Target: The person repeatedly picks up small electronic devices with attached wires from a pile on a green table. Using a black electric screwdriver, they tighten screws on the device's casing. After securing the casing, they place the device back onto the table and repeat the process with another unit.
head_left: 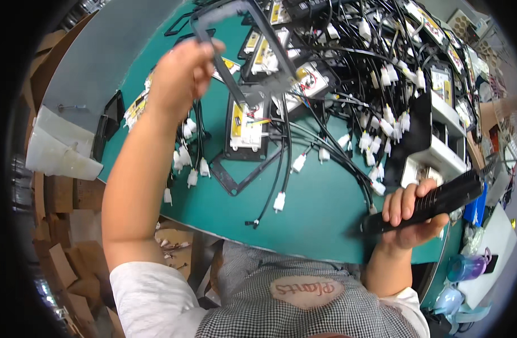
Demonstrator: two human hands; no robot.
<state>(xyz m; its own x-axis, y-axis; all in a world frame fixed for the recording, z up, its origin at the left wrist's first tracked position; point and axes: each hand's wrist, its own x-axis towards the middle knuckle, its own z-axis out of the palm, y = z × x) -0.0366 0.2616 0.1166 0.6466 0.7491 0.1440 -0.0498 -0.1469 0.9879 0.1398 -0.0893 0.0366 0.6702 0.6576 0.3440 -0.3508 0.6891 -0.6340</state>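
Raised over the far left part of the bench, my left hand (pixel 182 76) is closed on one side of a black rectangular frame (pixel 229 79), which is tilted and slightly blurred. Below it, a black module with white and yellow parts (pixel 248 132) lies on the green mat, its wires running right. Near the front right edge, my right hand (pixel 410 211) wraps around a black cylindrical tool (pixel 453 194) that looks like an electric screwdriver. Its narrower end points left, just above the mat. Another flat black frame (pixel 236 183) lies partly under the module.
Black cables with white connectors (pixel 377 135) pile up at the back right, among more modules. A white and black holder (pixel 433 158) stands beside my right hand. At the left edge are a translucent container (pixel 61 146) and cardboard boxes (pixel 72 225). A purple-blue bottle (pixel 467 265) stands far right.
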